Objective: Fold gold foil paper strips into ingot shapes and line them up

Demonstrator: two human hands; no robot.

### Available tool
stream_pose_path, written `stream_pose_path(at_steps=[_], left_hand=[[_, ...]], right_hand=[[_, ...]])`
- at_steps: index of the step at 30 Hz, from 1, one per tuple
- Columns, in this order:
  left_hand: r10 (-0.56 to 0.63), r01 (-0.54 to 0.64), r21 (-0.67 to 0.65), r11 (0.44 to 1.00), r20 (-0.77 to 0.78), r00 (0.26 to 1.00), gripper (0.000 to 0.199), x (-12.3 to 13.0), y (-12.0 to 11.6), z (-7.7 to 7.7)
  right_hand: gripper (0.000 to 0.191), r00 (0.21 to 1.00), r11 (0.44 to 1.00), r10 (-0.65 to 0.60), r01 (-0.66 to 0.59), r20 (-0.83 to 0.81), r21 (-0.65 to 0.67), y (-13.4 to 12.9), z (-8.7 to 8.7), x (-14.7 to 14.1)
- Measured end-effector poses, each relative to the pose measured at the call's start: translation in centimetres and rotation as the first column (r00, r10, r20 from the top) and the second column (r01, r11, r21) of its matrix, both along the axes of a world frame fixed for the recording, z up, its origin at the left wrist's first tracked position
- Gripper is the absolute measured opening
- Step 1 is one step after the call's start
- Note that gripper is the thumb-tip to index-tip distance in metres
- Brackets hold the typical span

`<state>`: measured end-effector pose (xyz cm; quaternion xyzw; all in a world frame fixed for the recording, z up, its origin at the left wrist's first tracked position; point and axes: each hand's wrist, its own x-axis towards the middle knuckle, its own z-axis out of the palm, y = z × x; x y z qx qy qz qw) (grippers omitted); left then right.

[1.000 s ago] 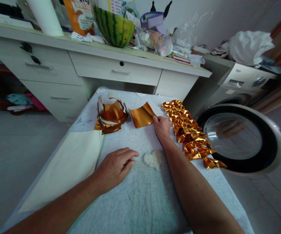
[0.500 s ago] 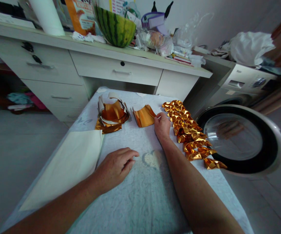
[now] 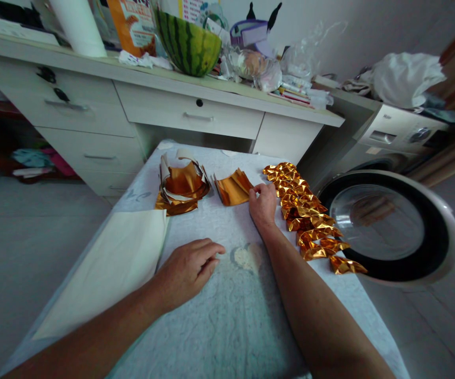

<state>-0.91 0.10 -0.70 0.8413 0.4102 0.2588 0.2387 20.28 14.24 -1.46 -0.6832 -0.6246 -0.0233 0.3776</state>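
My right hand (image 3: 262, 204) reaches to the right edge of a small stack of gold foil paper (image 3: 233, 188), its thumb and fingertips closed at the corner. How many sheets are between the fingertips is hidden. My left hand (image 3: 191, 266) rests on the cloth-covered table (image 3: 219, 326), holding nothing, with thumb and fingers a little apart. Left of the stack lies a larger curled bundle of gold foil paper (image 3: 182, 181) with pale backing. Along the table's right side run rows of folded gold foil pieces (image 3: 304, 210), with a single folded piece (image 3: 347, 265) nearest me.
A pale sheet of paper (image 3: 104, 273) lies along the table's left edge. Behind stands a white desk (image 3: 188, 110) bearing a cut watermelon (image 3: 190, 45), a snack bag (image 3: 134, 26) and clutter. At right, the washing machine's round door (image 3: 388, 223) hangs open beside the table.
The right hand's fingertips have shifted very slightly at the edge of the gold foil stack. The left hand stays put.
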Motion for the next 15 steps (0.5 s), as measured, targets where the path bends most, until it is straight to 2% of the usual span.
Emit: stream_pose_path(at_steps=[7, 15], left_hand=[[-0.009, 0.009, -0.002, 1.0, 0.009, 1.0, 0.022, 0.1, 0.1, 0.1], [0.003, -0.002, -0.022, 1.0, 0.012, 1.0, 0.022, 0.0, 0.0, -0.1]], right_hand=[[0.025, 0.997, 0.999, 0.032, -0.03, -0.077, 0.028, -0.4, 1.4, 0.8], [0.022, 0.927, 0.976, 0.2, -0.16, -0.318, 0.147, -1.1, 4.1, 1.9]])
